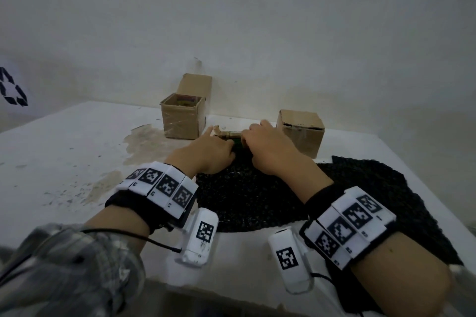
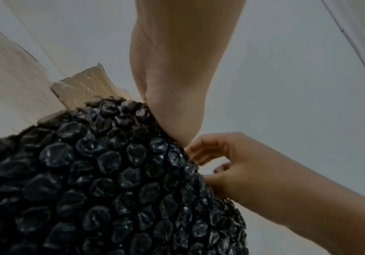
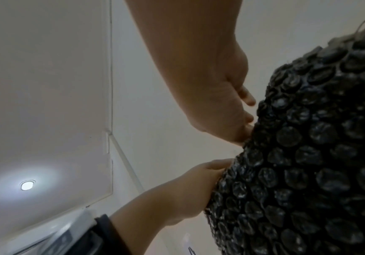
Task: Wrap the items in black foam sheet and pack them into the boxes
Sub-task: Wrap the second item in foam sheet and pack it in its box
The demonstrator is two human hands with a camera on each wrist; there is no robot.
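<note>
Head view, left hand (image 1: pixel 208 153) and right hand (image 1: pixel 268 148) gripped far edge of black foam sheet (image 1: pixel 247 198) over a brassy item (image 1: pixel 230 134), fingers curled, on white worktop (image 1: pixel 77 152)

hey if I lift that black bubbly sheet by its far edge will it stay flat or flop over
Probably flop. The black sheet already curves up where the left hand and right hand gather its far edge, so it looks limp. Its surface is air bubbles, so it is likely light for its size. The glossy bubbles may feel a bit slippery, so pinch firmly.

White wall (image 1: pixel 257 20), stained white table (image 1: pixel 77 149)
</note>
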